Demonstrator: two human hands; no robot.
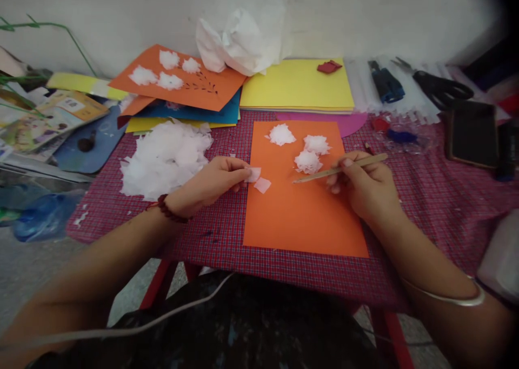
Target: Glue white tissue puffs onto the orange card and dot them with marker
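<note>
An orange sheet of paper lies before me, bearing three white tissue-paper tufts, one of them at the upper left. Over the sheet's left edge, my left hand pinches a small square of white tissue paper. A second tissue square rests on the sheet just below it. My right hand grips a thin wooden stick, its tip pointing left, close to the sheet below the tufts. Beside my left hand is a heap of white tissue pieces.
Behind the heap lies another orange sheet with white tufts and dark marks. Yellow paper is stacked at the back. To the right are a cutter, scissors and a phone. A white cable crosses my lap.
</note>
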